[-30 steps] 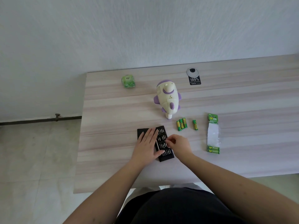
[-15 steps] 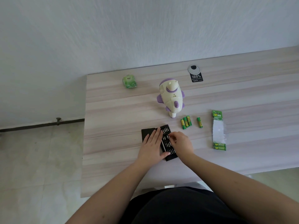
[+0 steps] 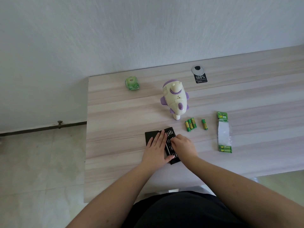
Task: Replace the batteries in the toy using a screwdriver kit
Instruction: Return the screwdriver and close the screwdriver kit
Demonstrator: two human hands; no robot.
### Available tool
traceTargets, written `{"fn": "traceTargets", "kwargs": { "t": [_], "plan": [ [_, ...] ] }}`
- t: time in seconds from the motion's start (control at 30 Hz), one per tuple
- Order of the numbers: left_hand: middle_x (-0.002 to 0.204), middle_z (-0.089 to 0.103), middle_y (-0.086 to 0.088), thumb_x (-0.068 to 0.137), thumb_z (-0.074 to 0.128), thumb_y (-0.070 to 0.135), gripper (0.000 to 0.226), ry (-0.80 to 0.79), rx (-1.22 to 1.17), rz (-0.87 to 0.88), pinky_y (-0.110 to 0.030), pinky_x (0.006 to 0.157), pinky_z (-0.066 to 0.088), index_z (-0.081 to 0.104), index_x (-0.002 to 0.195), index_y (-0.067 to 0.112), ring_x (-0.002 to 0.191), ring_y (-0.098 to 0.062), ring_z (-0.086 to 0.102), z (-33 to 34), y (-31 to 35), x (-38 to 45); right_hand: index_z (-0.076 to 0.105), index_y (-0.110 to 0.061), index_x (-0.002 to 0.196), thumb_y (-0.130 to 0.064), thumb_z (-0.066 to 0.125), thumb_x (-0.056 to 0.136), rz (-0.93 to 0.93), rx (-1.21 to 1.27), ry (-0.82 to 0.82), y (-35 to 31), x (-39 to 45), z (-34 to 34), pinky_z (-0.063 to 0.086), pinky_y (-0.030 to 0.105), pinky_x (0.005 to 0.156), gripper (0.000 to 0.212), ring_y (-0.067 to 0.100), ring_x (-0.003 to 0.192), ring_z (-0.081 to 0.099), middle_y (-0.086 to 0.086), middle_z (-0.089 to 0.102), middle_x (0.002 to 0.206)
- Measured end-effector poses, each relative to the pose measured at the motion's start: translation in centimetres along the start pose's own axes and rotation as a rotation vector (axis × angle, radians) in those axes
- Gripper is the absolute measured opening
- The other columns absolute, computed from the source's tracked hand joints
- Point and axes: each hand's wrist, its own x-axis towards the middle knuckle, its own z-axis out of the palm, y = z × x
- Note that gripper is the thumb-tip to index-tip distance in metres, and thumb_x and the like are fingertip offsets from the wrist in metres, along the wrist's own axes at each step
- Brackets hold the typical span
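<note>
Toy: cream and purple, lying on the table, just beyond the screwdriver kit; no hand on it, cover apparently not yet opened.
Screwdriver kit: black case open flat on the table, rows of bits exposed; chosen landmark for all places below.
Step in hand: by judgement, picking a bit or the driver out of the kit, an early stage with the toy's screw untouched.
Next move: calls for lifting the chosen piece clear of its slot, assembling the driver, then turning the toy so the battery cover faces up.
Left hand: laid flat on the kit's left half, fingers straight and together, pressing the case down, gripping nothing.
Right hand: over the kit's right half, fingers curled down onto the rows of bits; whether a bit is already pinched cannot be told.
Forearms: both reaching forward from the near table edge, converging on the kit.
Loose batteries: three together, with a fourth slightly apart, beyond and right of the kit.
Battery pack: torn open, well right of the kit.
Green packet: far beyond the kit, to the left.
</note>
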Motion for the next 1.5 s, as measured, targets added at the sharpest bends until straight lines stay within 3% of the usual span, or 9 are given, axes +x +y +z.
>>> {"fn": "traceTargets", "kwargs": {
  "t": [0.2, 0.33, 0.5, 0.67, 0.97, 1.03, 1.2, 1.33, 1.5],
  "plan": [
    [0.163, 0.001, -0.002, 0.079, 0.02, 0.074, 0.097, 0.018, -0.005, -0.01, -0.035, 0.118, 0.0, 0.011, 0.155, 0.013, 0.15, -0.018, 0.004, 0.0, 0.1, -0.2, 0.065, -0.012, 0.066, -0.011, 0.092, 0.032, -0.106, -0.212, -0.142, -0.2, -0.2, -0.3, 0.046, 0.027, 0.044, 0.043, 0.019, 0.05, 0.054, 0.003, 0.055, 0.064],
    [0.163, 0.002, -0.001, 0.078, 0.021, 0.072, 0.096, -0.034, -0.035, -0.02, -0.035, 0.118, 0.002, 0.012, 0.155, 0.014, 0.15, -0.017, 0.005, -0.3, 0.2, -0.1, 0.065, -0.008, 0.076, -0.013, 0.088, 0.042, -0.159, -0.303, -0.115, -0.4, -1.0, -0.1, 0.05, 0.03, 0.051, 0.041, 0.02, 0.057, 0.054, 0.006, 0.056, 0.07],
    [0.154, 0.035, -0.006, 0.076, 0.036, 0.066, 0.089, -0.052, -0.061, -0.047, -0.042, 0.11, 0.035, 0.041, 0.146, 0.009, 0.14, -0.02, 0.039, -0.1, 0.2, -0.3, 0.066, -0.002, 0.098, -0.024, 0.087, 0.056, -0.186, -0.343, -0.101, -0.4, -1.9, 0.5, 0.054, 0.033, 0.067, 0.051, 0.024, 0.072, 0.058, 0.01, 0.06, 0.086],
    [0.152, 0.04, -0.007, 0.077, 0.034, 0.067, 0.089, -0.052, -0.051, -0.045, -0.043, 0.107, 0.039, 0.046, 0.143, 0.009, 0.137, -0.02, 0.043, -0.4, 0.3, -0.3, 0.064, 0.0, 0.107, -0.037, 0.088, 0.052, -0.177, -0.325, -0.105, -0.3, -2.3, 0.6, 0.055, 0.034, 0.073, 0.071, 0.025, 0.079, 0.06, 0.011, 0.061, 0.094],
    [0.159, 0.024, -0.005, 0.079, 0.029, 0.069, 0.092, -0.046, -0.013, -0.06, -0.04, 0.114, 0.021, 0.032, 0.15, 0.01, 0.144, -0.02, 0.03, 0.1, 0.1, -0.2, 0.064, -0.002, 0.116, -0.029, 0.085, 0.058, -0.145, -0.317, -0.086, -0.2, -2.9, 0.7, 0.055, 0.037, 0.075, 0.068, 0.027, 0.088, 0.062, 0.011, 0.062, 0.104],
    [0.161, 0.007, -0.002, 0.079, 0.023, 0.07, 0.095, -0.044, -0.014, -0.036, -0.039, 0.117, 0.011, 0.02, 0.153, 0.011, 0.148, -0.02, 0.017, 0.1, 0.0, -0.1, 0.064, -0.003, 0.116, -0.031, 0.085, 0.058, -0.14, -0.298, -0.085, -0.2, -2.9, 0.6, 0.055, 0.037, 0.074, 0.068, 0.028, 0.088, 0.063, 0.011, 0.062, 0.104],
    [0.157, -0.019, 0.006, 0.072, 0.005, 0.073, 0.1, -0.056, -0.035, -0.026, -0.035, 0.12, -0.003, -0.003, 0.154, 0.017, 0.15, -0.014, -0.008, -0.1, 0.1, -0.1, 0.052, -0.005, 0.133, -0.021, 0.064, 0.087, -0.094, -0.062, -0.105, 0.3, -3.3, 0.4, 0.051, 0.041, 0.09, 0.05, 0.031, 0.107, 0.054, 0.014, 0.053, 0.123],
    [0.162, -0.015, 0.004, 0.085, 0.03, 0.073, 0.095, -0.073, -0.059, -0.025, -0.036, 0.12, -0.004, -0.005, 0.155, 0.019, 0.149, -0.013, -0.009, -0.3, -0.1, 0.2, 0.046, -0.006, 0.139, -0.008, 0.045, 0.097, 0.096, 0.336, -0.072, 1.2, -3.2, -0.5, 0.042, 0.035, 0.101, 0.042, 0.027, 0.114, 0.05, 0.013, 0.049, 0.127],
    [0.161, -0.016, 0.005, 0.088, 0.049, 0.063, 0.096, -0.111, -0.096, 0.014, -0.036, 0.121, -0.004, -0.005, 0.155, 0.02, 0.149, -0.012, -0.011, -0.8, -0.6, 0.4, 0.049, -0.011, 0.137, -0.01, 0.04, 0.1, 0.337, 0.432, -0.088, 1.8, -2.9, -1.5, 0.037, 0.02, 0.093, 0.039, 0.02, 0.115, 0.053, 0.006, 0.05, 0.129]
  ]
}}
